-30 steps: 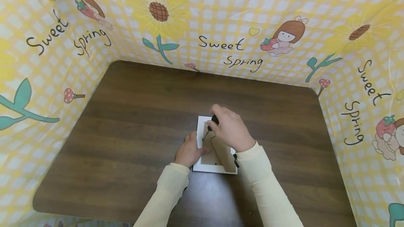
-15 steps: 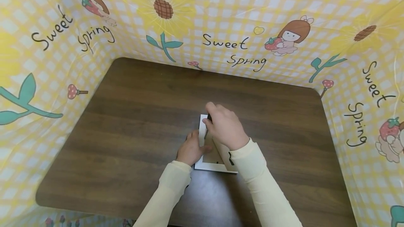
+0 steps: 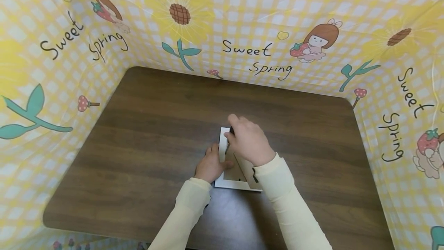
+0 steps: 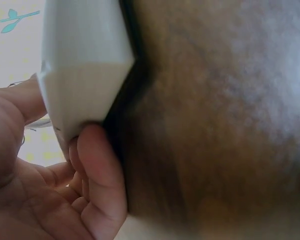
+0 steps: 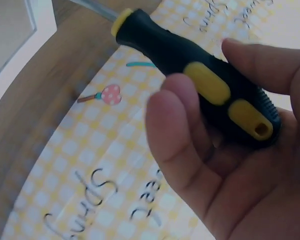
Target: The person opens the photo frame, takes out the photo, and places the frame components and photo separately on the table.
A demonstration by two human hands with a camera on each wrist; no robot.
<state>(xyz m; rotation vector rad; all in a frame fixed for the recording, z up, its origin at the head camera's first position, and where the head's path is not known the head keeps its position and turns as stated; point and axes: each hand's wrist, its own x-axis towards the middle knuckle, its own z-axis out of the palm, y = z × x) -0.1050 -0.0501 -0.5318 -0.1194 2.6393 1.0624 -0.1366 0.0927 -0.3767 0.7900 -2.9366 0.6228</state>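
A white picture frame [image 3: 230,184] lies on the table with its brown backing board [image 3: 233,172] facing up. A hinged brown stand [image 3: 246,169] runs slantwise along the board's right side. My left hand [image 3: 209,166] grips the frame's left edge, thumb over the backing and fingers at the outer side; in the left wrist view the white edge [image 4: 87,85] sits between them. My right hand [image 3: 250,141] holds a black and yellow screwdriver [image 5: 162,45] by its handle. Its shaft [image 3: 227,149] points down at the frame's left inner edge; the tip's exact contact is too small to tell.
A small black tab [image 3: 240,179] shows at the backing's lower edge. The dark wooden table [image 3: 156,126] extends on all sides of the frame. Yellow checked cloth [image 3: 243,14] with printed figures stands upright around its back and sides.
My right hand has shifted slightly left over the frame, and the screwdriver stands more upright than a second ago. The left hand keeps its hold; the head view has shifted a little.
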